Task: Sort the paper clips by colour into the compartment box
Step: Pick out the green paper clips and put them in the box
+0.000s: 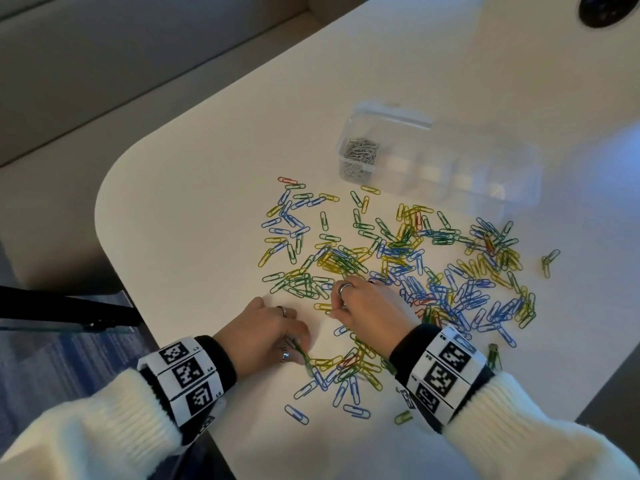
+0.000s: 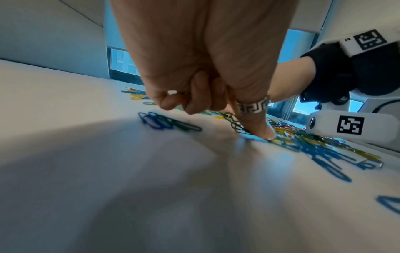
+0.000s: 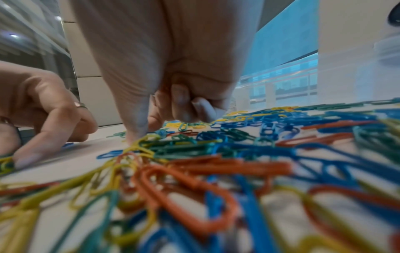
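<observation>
Blue, green, yellow and red paper clips (image 1: pixel 408 268) lie scattered over the white table (image 1: pixel 207 202). The clear compartment box (image 1: pixel 485 168) stands behind them, with silver clips (image 1: pixel 362 152) in its left compartment. My left hand (image 1: pixel 294 337) is at the pile's near left; its curled fingers and thumb hold a bunch of green clips (image 1: pixel 302 353), seen linked beside the ringed thumb (image 2: pixel 255 109) in the left wrist view. My right hand (image 1: pixel 334 308) is just beyond it with fingers curled. Its thumb (image 3: pixel 138 123) and forefinger pinch at a yellow clip (image 3: pixel 140 145) on the table.
The table's rounded edge (image 1: pixel 114 258) runs close on the left, with a dark chair arm (image 1: pixel 69 310) beyond it. A dark round object (image 1: pixel 609 8) sits at the far right corner. A few stray clips (image 1: pixel 549 259) lie to the right of the pile.
</observation>
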